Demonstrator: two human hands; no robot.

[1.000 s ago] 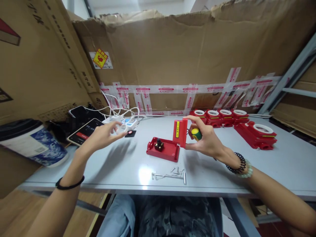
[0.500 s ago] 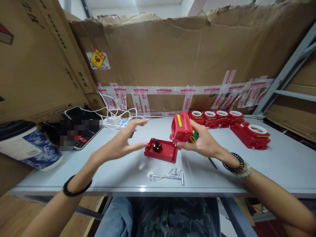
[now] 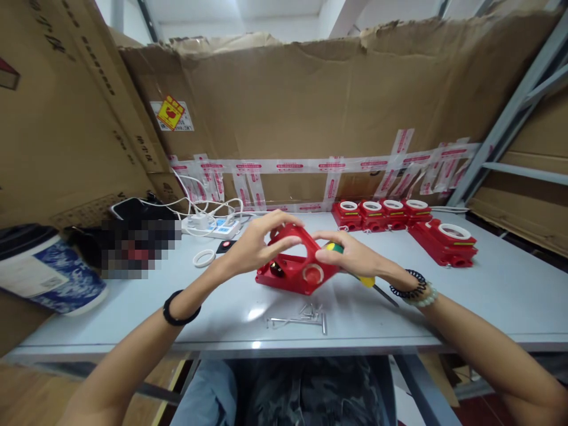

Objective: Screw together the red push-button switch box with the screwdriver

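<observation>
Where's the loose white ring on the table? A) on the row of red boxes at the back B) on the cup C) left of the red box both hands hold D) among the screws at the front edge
C: the white ring lies flat on the table, left of the red box that the left hand and right hand hold.

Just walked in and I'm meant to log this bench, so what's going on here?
A person at a grey table holds a red plastic box cover with both hands over its red base. The left hand grips the cover's left side; the right hand grips the right side and also clasps a yellow-and-green-handled screwdriver. Loose metal screws lie in front; finished red boxes stand behind.
</observation>
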